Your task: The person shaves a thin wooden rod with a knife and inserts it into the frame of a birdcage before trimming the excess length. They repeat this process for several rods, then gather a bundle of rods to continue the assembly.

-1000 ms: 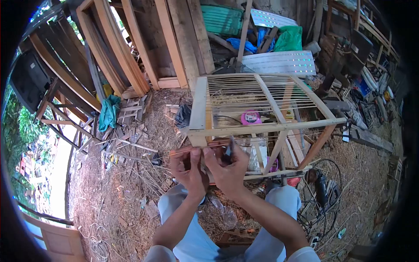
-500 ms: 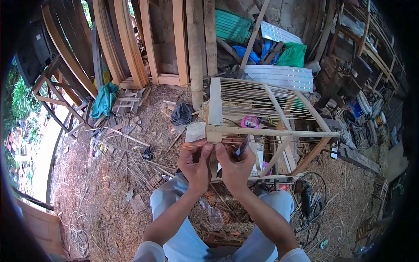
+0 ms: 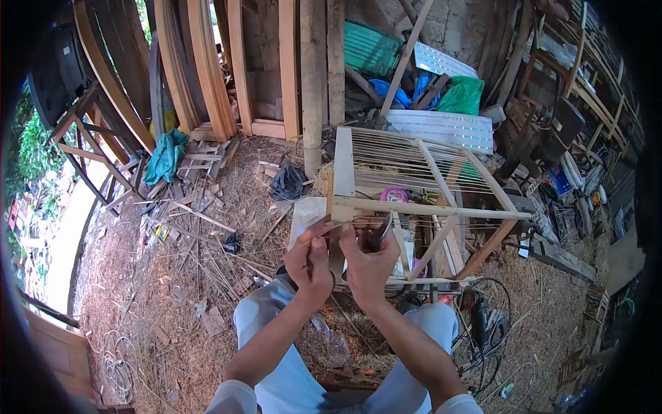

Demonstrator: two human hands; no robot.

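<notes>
In the head view, a slatted wooden frame [image 3: 427, 206] with rows of thin rods stands before my knees. At its near left corner, my left hand [image 3: 309, 265] is closed, thumb against the fingers, pinching a thin wooden strip [image 3: 322, 225]. Close beside it, my right hand [image 3: 369, 268] is closed around a dark blade-like tool [image 3: 383, 232] that points upward. Its thumb is near the strip, just under the frame's corner block [image 3: 340, 213]. The fingers hide most of the strip.
Inside the frame lies a pink round spool [image 3: 394, 196]. A corded power tool [image 3: 480, 321] is on the floor by my right knee. Wood scraps and shavings cover the ground, with a black plastic bag [image 3: 287, 183] ahead. Wooden posts [image 3: 312, 90] stand behind.
My left hand has shifted slightly right and turned, its thumb lower. The right hand's tool has tilted more upright. The view has moved slightly.
</notes>
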